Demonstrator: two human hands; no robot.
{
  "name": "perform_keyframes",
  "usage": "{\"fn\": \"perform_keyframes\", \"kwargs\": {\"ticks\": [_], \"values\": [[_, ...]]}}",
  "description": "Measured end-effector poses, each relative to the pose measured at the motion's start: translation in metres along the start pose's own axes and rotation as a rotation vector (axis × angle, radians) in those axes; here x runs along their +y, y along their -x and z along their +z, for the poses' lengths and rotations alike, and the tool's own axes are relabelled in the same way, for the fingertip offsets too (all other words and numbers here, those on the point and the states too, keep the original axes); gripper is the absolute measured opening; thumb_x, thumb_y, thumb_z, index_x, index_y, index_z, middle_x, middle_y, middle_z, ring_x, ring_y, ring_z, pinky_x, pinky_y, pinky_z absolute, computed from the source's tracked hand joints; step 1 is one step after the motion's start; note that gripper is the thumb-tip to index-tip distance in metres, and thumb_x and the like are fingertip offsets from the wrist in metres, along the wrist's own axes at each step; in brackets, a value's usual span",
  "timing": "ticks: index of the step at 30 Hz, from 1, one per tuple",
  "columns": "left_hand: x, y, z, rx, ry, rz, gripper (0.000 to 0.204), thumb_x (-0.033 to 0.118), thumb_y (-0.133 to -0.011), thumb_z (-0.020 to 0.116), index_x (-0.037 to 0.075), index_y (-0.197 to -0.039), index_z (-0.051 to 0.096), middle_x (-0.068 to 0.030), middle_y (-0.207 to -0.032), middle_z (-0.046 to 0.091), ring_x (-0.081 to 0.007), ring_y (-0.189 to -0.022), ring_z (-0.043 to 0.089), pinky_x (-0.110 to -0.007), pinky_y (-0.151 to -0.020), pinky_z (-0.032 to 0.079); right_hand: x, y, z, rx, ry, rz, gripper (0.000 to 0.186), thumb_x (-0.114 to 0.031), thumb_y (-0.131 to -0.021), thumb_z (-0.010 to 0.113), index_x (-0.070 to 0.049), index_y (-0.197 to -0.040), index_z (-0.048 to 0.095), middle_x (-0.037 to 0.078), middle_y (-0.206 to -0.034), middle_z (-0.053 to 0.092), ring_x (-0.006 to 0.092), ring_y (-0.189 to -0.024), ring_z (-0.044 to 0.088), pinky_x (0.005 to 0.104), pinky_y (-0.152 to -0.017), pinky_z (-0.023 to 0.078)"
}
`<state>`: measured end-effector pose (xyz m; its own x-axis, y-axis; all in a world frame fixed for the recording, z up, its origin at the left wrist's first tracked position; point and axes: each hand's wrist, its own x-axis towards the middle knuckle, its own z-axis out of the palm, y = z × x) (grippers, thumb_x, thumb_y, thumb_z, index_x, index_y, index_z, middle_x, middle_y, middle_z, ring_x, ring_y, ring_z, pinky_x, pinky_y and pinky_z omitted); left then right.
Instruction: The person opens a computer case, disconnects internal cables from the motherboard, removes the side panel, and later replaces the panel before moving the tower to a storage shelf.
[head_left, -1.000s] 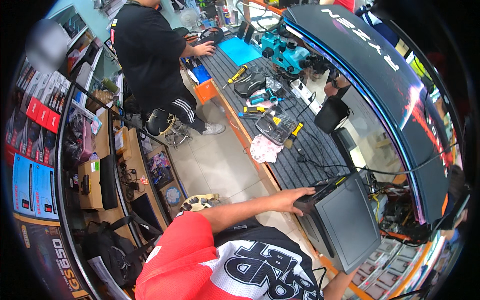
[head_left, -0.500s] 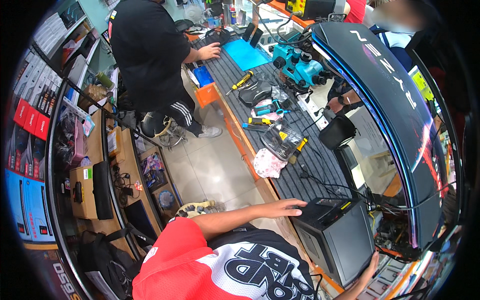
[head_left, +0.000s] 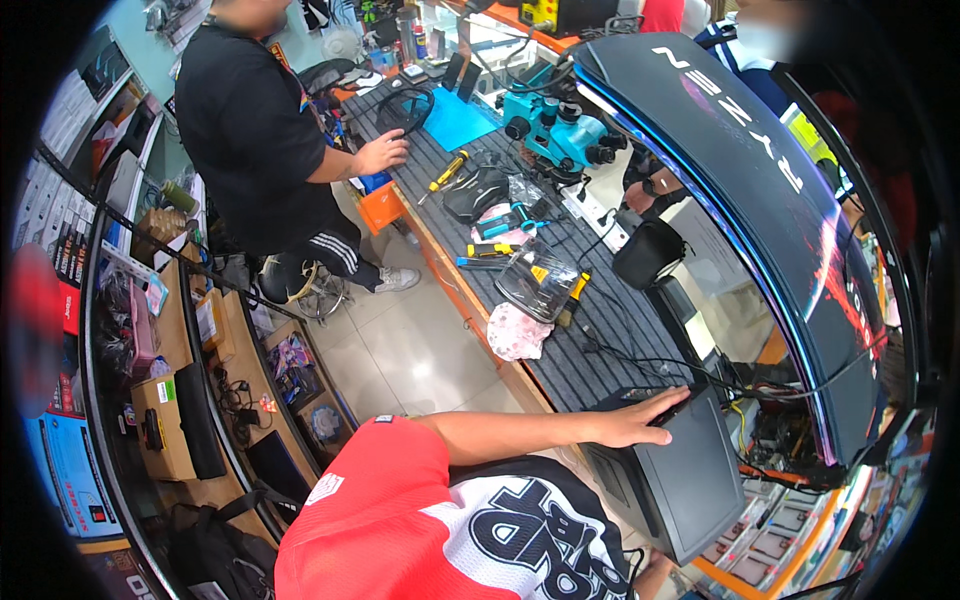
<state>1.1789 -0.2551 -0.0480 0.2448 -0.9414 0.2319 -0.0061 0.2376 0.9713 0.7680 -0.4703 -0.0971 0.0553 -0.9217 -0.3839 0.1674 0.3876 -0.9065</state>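
Note:
My left hand [head_left: 640, 424] lies on the dark grey computer case [head_left: 685, 490], fingers stretched out over its top edge, near the black far end panel. The case stands at the near end of the ridged grey workbench mat [head_left: 610, 365]. Low in the picture, part of my right hand [head_left: 655, 575] shows beside the near lower edge of the case; its fingers are hidden. Black cables [head_left: 650, 362] lie on the mat just beyond the case. Farther up are a pink-and-white cloth [head_left: 518, 332], a clear plastic package [head_left: 540, 285] and a yellow-handled tool [head_left: 579, 287].
A large curved dark panel [head_left: 730, 150] with a lit edge rises on the right. A teal microscope [head_left: 560, 132], yellow screwdriver [head_left: 448, 172] and black pouch [head_left: 648, 255] are on the bench. A co-worker's hand [head_left: 382, 152] rests at its far end. Shelves [head_left: 175, 330] line the left.
My left hand has moved right, from the case's near left corner onto its top. My right hand has left the case's right edge and is lower, mostly hidden. The view has shifted slightly.

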Motion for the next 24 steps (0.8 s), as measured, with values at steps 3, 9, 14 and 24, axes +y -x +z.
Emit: {"fn": "perform_keyframes", "kwargs": {"ticks": [3, 9, 14, 24], "values": [[-0.002, 0.005, 0.016, 0.04, 0.036, 0.006, 0.1, 0.054, -0.11, 0.054, 0.001, -0.176, 0.001, -0.0211, -0.185, -0.006, -0.0346, -0.17, -0.012, -0.051, -0.136, -0.002, 0.037, 0.006, -0.03, -0.031, -0.029, 0.119, 0.073, -0.06, -0.112, 0.049, -0.004, -0.157, 0.056, 0.014, -0.156, 0.059, 0.0297, -0.143, 0.056, 0.0418, -0.12, 0.045], [0.009, 0.022, 0.038, 0.124, 0.026, -0.186, 0.112, 0.057, -0.106, 0.061, -0.003, -0.174, -0.003, -0.0224, -0.184, -0.011, -0.033, -0.17, -0.011, -0.046, -0.136, -0.002, 0.084, -0.063, -0.019, -0.205, -0.101, 0.24, 0.073, -0.061, -0.111, 0.05, -0.004, -0.157, 0.056, 0.014, -0.156, 0.059, 0.0298, -0.143, 0.057, 0.0424, -0.119, 0.045], [0.012, 0.031, 0.03, 0.158, 0.191, -0.377, 0.114, 0.055, -0.102, 0.063, -0.003, -0.175, -0.002, -0.025, -0.184, 0.0, -0.0332, -0.171, -0.001, -0.044, -0.136, 0.006, 0.102, -0.107, 0.03, -0.236, -0.077, 0.302, 0.073, -0.061, -0.11, 0.051, -0.005, -0.157, 0.056, 0.014, -0.156, 0.059, 0.0299, -0.142, 0.057, 0.043, -0.118, 0.045], [0.004, -0.004, 0.014, -0.311, 0.053, -0.362, 0.125, 0.069, -0.101, 0.058, -0.006, -0.172, -0.013, -0.0296, -0.182, -0.014, -0.038, -0.169, -0.013, -0.049, -0.135, -0.001, 0.153, 0.011, -0.037, 0.057, -0.222, 0.348, 0.074, -0.062, -0.108, 0.052, -0.006, -0.156, 0.056, 0.014, -0.156, 0.059, 0.0301, -0.141, 0.057, 0.044, -0.117, 0.046]]}}
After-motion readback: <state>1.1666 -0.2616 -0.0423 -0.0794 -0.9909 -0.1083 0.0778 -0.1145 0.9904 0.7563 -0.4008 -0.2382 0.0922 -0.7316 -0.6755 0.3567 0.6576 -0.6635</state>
